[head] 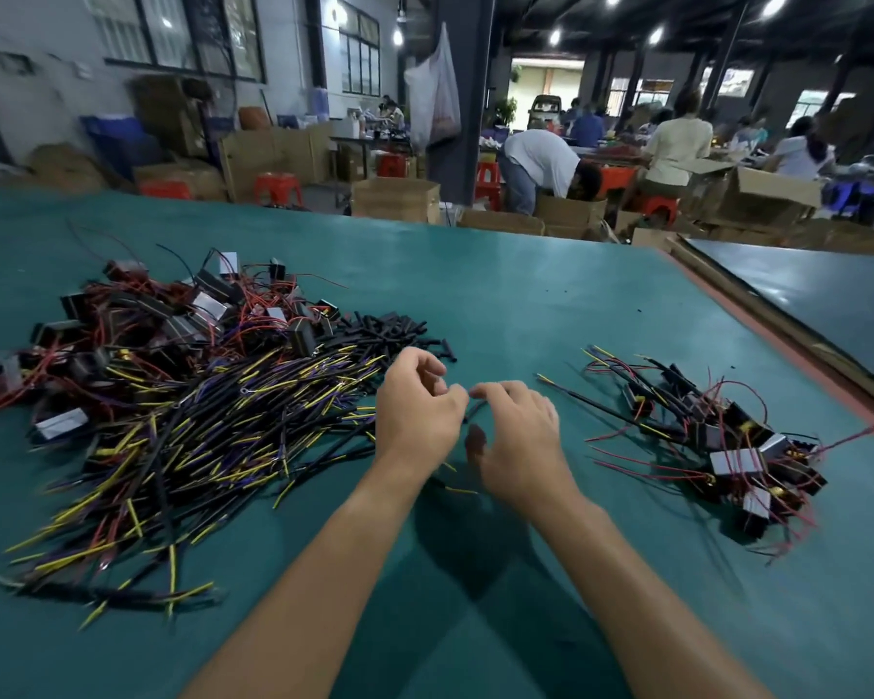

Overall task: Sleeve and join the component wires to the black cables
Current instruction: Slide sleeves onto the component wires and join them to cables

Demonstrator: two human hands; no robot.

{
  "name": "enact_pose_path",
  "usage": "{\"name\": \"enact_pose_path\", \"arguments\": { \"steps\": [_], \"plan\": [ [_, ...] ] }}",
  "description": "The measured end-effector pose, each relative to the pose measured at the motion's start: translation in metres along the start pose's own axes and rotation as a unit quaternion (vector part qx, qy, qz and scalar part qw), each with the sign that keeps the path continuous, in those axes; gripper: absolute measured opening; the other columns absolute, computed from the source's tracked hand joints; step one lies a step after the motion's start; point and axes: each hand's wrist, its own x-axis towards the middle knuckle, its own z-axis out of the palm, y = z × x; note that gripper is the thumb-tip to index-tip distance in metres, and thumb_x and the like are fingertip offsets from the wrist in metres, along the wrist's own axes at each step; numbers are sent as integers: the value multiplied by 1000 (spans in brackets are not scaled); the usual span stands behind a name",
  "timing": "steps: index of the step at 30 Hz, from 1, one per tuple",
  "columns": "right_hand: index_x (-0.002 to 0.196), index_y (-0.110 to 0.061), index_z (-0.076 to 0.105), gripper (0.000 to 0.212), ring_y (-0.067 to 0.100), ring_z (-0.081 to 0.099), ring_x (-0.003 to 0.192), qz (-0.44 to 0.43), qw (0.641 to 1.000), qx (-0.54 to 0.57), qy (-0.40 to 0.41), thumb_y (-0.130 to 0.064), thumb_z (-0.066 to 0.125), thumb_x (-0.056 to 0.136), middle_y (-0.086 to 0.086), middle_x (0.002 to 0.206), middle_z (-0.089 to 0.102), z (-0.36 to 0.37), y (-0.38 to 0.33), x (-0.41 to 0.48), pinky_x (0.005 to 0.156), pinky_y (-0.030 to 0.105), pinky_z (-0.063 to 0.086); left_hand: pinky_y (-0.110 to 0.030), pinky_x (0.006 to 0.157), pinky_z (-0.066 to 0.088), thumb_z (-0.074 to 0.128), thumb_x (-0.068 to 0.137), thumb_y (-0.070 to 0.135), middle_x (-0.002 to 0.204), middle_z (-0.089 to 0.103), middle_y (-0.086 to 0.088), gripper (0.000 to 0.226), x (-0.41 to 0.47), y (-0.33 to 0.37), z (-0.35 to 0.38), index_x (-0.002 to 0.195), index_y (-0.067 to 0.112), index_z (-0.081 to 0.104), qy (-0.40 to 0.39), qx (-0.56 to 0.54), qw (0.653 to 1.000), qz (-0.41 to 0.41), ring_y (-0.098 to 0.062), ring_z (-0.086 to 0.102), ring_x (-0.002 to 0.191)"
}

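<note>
Head view showed left hand (417, 398) and right hand (518, 436) fingertip to fingertip, curled, what they pinched unclear; black cables (213, 426) lay left, nearer the left hand.

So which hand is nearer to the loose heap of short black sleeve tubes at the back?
Left. The left hand sits just in front of the sleeve tubes, almost at the heap's near edge. The right hand is further to the right and closer to the person.
</note>
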Motion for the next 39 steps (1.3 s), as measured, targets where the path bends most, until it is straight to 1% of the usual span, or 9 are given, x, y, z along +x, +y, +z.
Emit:
{"name": "enact_pose_path", "arguments": {
  "steps": [4,7,10,13,17,24,29,35,39],
  "plan": [
    [123,-17,58,35,26,50,115,-1,998,49,31,-19,60,88,3,120,58,2,11,-8,107,39,31,-27,58,45,69,78,6,66,58,5,24,41,29,-29,78,23,52,13,70,995,70,-12,54,58],
    [124,-18,57,34,21,49,114,12,997,80,19,-19,58,90,0,118,58,0,16,-11,106,36,34,-29,61,48,63,84,2,74,66,-1,25,79,43,-57,102,18,56,-23,208,971,118,-14,63,68],
    [124,-19,56,33,18,50,112,25,996,86,-3,-21,55,91,-3,116,59,0,17,-10,103,34,36,-41,92,46,61,89,15,126,56,-18,46,116,30,-86,131,7,43,-67,434,897,58,-35,55,113],
    [122,-20,57,30,17,51,109,23,996,87,-13,-22,54,92,-5,113,60,-1,15,-9,101,33,37,-45,93,46,64,86,44,127,53,-21,58,123,4,-102,123,3,45,-92,571,815,-33,-41,51,119],
    [119,-22,58,28,15,53,103,26,995,92,-24,-23,53,91,-8,106,61,-3,14,-11,98,31,39,-38,69,44,67,81,18,94,61,-19,28,122,-20,-108,91,6,45,-5,530,848,21,-42,57,98],
    [107,-22,62,18,10,53,81,48,990,130,-5,-21,54,91,-15,88,59,-9,16,-10,80,22,36,-37,68,43,64,70,-8,91,63,-14,35,118,-1,-108,102,6,59,100,385,899,184,-32,53,82],
    [98,-20,66,14,12,57,78,68,986,152,-8,-18,55,90,-15,80,59,-14,17,-11,76,25,43,-31,66,36,72,72,-3,81,57,-3,36,105,9,-110,103,10,60,137,317,917,200,-22,50,74],
    [82,-26,66,15,9,53,60,80,982,168,-33,-18,54,87,-13,68,62,-10,16,-11,62,23,41,-36,71,51,80,73,7,90,66,-10,34,110,38,-122,101,12,61,140,297,909,257,-27,61,80],
    [73,-27,63,18,9,51,54,84,981,170,-49,-18,54,86,-12,58,59,-8,17,-11,55,21,38,-36,70,52,83,71,12,86,63,-3,35,107,57,-120,99,15,62,99,310,905,274,-24,60,78]
  ]
}}
